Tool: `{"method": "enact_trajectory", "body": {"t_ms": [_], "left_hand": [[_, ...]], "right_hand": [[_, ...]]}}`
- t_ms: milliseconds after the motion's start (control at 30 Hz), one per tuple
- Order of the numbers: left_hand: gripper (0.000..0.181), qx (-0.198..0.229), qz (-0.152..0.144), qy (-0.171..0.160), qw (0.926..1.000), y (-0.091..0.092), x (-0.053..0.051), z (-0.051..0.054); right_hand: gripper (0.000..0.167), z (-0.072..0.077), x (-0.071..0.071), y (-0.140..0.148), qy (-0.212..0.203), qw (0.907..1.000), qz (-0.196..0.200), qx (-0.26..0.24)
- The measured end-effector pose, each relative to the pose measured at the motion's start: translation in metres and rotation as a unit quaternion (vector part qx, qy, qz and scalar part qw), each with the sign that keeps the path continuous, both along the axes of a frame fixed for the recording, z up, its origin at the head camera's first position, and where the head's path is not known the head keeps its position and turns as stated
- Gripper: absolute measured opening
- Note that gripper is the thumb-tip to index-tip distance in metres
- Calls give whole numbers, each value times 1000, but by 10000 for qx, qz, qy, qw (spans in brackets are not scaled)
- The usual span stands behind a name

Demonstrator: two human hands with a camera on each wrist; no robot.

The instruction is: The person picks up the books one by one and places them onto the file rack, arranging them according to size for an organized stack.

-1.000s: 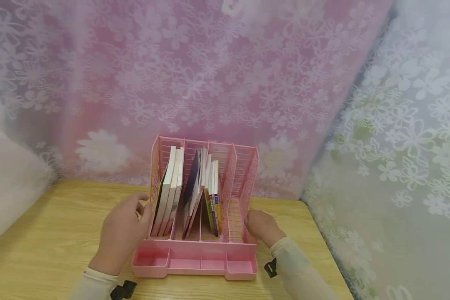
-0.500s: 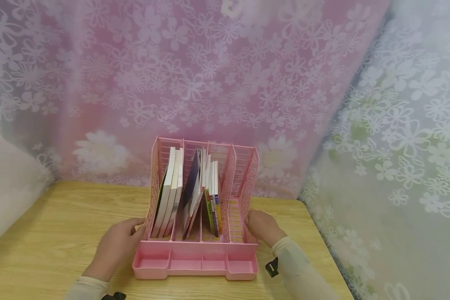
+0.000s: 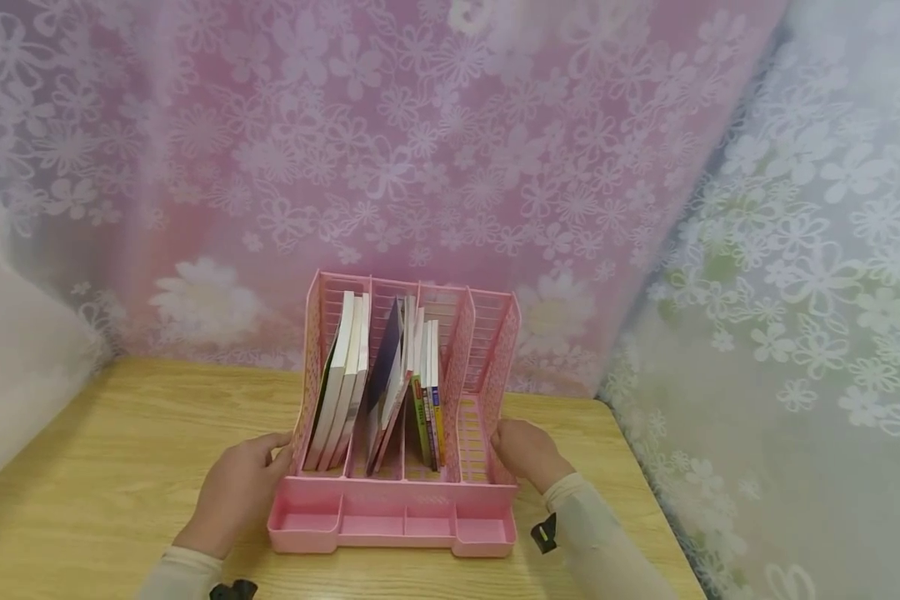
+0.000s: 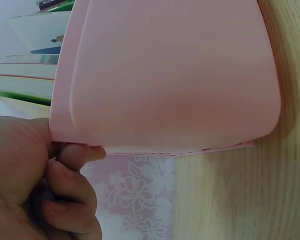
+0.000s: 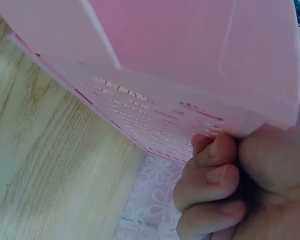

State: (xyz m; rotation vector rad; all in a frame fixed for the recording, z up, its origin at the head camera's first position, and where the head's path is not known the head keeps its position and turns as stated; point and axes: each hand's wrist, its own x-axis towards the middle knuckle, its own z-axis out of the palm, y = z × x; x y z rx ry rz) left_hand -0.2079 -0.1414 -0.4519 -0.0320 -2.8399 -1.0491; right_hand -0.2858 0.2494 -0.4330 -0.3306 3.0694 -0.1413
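A pink plastic desktop book rack [image 3: 429, 496] stands on the wooden table, with upright slots behind a row of small front trays. Thick white-edged books [image 3: 337, 392] lean in its left slot. Thinner books [image 3: 429, 400] fill the two middle slots, while the rightmost slot holds none. My left hand [image 3: 236, 492] pinches the rack's left side wall near the front; the left wrist view shows thumb and index finger at that edge. On the opposite side, my right hand [image 3: 528, 454] grips the right wall, its fingers [image 5: 210, 185] curled outside.
The wooden table [image 3: 157, 417] extends to both sides of the rack. A pink flowered curtain [image 3: 420, 167] hangs close behind it. Pale flowered fabric [image 3: 810, 375] borders the table's right edge, and a white surface [image 3: 22, 358] rises at the left.
My left hand has come down from beside the books to the lower left wall and taken hold of it. My right hand stays at the right wall. The rack has barely shifted.
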Motion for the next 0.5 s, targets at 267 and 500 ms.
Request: {"method": "enact_trajectory", "body": {"t_ms": [267, 500], "left_hand": [[37, -75, 36, 133, 9999, 8, -2, 3], [33, -58, -434, 534, 9976, -6, -14, 2]], "right_hand": [[25, 4, -2, 11, 173, 9997, 117, -139], [29, 22, -5, 47, -414, 9836, 4, -1754]]}}
